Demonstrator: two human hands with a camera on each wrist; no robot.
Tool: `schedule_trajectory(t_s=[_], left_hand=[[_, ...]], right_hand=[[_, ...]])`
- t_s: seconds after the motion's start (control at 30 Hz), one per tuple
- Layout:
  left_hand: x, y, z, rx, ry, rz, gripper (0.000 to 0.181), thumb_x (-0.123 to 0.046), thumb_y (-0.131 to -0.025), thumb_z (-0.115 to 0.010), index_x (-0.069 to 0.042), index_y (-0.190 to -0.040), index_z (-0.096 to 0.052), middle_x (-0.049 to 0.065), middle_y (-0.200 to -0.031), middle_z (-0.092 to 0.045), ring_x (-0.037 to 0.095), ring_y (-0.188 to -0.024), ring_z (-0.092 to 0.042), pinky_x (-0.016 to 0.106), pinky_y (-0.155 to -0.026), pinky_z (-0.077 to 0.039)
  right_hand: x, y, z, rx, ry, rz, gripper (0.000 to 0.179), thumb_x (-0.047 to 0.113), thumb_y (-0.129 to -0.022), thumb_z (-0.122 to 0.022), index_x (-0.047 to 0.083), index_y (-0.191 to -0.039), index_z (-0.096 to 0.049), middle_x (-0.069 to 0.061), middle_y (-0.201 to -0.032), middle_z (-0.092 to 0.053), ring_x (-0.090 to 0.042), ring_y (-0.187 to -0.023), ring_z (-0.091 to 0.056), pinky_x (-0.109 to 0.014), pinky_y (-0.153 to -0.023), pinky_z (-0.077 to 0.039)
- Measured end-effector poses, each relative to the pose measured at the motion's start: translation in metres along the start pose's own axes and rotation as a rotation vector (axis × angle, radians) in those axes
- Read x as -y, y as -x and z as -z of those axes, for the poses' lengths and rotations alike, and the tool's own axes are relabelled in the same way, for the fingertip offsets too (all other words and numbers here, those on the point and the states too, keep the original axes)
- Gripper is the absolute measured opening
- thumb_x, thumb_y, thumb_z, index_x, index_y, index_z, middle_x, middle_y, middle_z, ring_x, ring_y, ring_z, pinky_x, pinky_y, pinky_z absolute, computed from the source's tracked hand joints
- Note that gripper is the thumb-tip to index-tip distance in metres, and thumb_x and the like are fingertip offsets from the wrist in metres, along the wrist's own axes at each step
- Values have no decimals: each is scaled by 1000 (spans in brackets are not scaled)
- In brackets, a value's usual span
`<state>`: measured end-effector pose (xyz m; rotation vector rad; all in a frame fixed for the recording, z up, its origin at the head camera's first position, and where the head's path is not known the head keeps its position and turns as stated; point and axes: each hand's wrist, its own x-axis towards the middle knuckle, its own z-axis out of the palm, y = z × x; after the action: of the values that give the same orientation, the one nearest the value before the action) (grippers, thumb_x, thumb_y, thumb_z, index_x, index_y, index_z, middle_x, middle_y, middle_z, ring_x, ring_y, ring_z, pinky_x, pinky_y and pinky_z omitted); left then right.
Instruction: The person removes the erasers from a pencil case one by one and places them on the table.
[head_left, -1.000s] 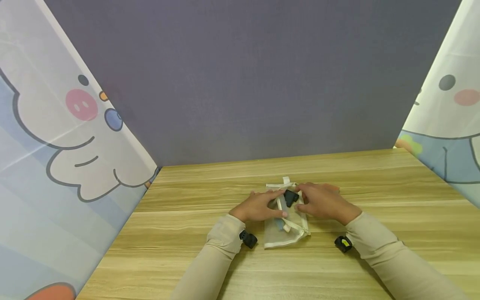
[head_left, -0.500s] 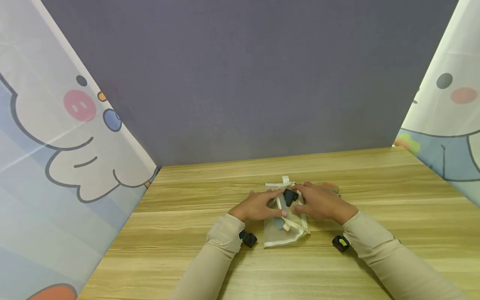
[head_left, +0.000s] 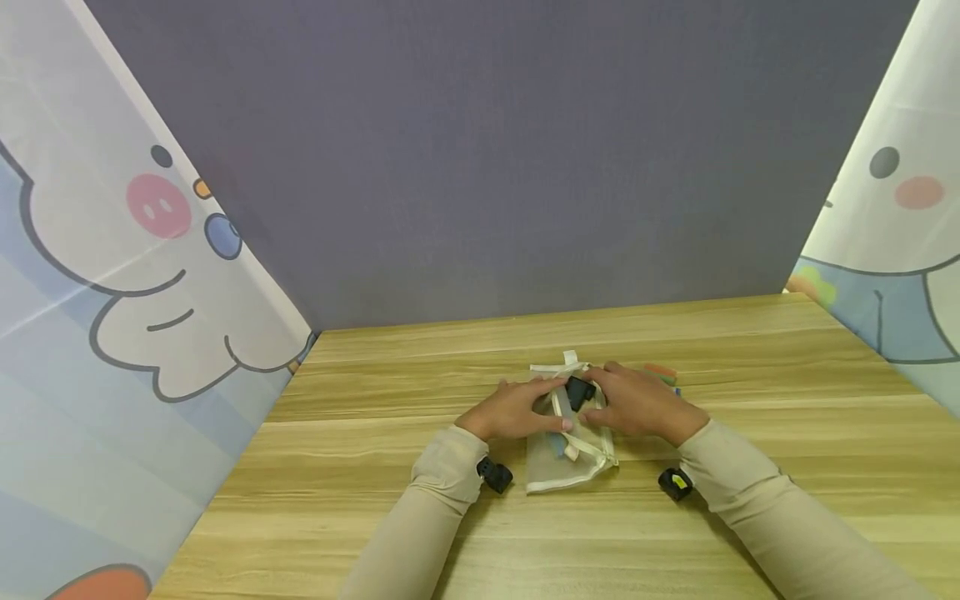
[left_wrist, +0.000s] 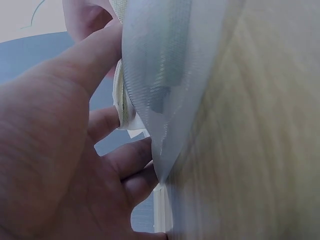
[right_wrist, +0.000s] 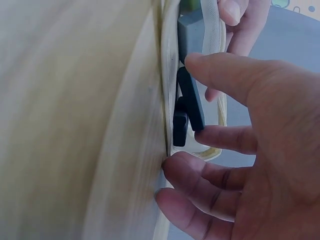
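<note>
A translucent mesh zipper pouch (head_left: 551, 468) lies on the table with its zipped side folded open. The left hand (head_left: 517, 408) holds the pouch's left edge, thumb and fingers spread along the opening; its thumb tip is hidden behind the mesh (left_wrist: 160, 50) in the left wrist view. Inside the opening sits a black angular block (head_left: 577, 392). The right hand (head_left: 633, 402) grips this block (right_wrist: 192, 100), thumb tip at one end and index fingertip at the other. A grey block (right_wrist: 191, 32) lies beside it. Under the mesh show a pale blue piece (head_left: 557, 444) and a cream piece (head_left: 572, 452).
Small orange, green and blue pieces (head_left: 662, 372) lie behind the right hand, partly hidden by it. The wooden table (head_left: 390, 383) ends at a dark grey panel (head_left: 510, 167). Cartoon-printed sheets (head_left: 150, 317) stand at both sides. A black camera (head_left: 495, 475) sits at the left wrist.
The right hand has shifted slightly left, exposing more of the coloured pieces behind it. The left hand and the pouch stay almost in place.
</note>
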<state>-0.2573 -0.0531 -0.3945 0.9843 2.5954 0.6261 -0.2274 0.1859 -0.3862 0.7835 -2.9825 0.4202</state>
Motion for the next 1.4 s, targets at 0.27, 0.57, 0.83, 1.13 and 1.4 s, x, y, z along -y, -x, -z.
schedule_trajectory(t_s=[0.27,0.57,0.83,1.13,1.4], left_hand=[[1,-5,1,-6,-3,-1,78,-61,-95,-58,-29,-160,-28,-4,-162,-28,21,-150,-22,66,-116,-2],[2,-9,1,-6,-1,7,78,-62,-95,-58,-30,-160,-29,-5,-162,-28,21,-150,-21,67,-115,-2],[1,-9,1,-11,-4,2,78,-62,-95,-57,-29,-160,-29,-8,-161,-29,22,-150,-21,68,-115,-2],[0,-5,-1,-1,-3,-13,78,-61,-95,-57,-28,-160,-29,-8,-161,-28,22,-150,-20,69,-114,-1],[-1,2,-1,7,-5,-21,77,-60,-96,-57,-28,-160,-28,-8,-161,-29,22,-150,-20,69,-114,-1]], right_hand=[[-6,-6,0,-11,24,18,58,44,-93,-71,6,-136,-61,-17,-116,-63,-29,-88,-66,-48,-69,-55],[-9,-10,-1,-8,33,13,54,44,-93,-71,7,-132,-63,-17,-116,-64,-28,-88,-66,-48,-68,-56],[-10,-12,0,-8,16,2,51,43,-93,-70,10,-132,-65,-15,-115,-65,-30,-92,-66,-52,-69,-55],[-4,-8,-1,-12,1,-18,53,43,-93,-71,9,-132,-65,-16,-114,-65,-30,-90,-66,-51,-70,-56],[4,-4,-2,-25,30,-21,50,43,-93,-72,9,-129,-66,-12,-108,-65,-29,-86,-66,-53,-68,-55]])
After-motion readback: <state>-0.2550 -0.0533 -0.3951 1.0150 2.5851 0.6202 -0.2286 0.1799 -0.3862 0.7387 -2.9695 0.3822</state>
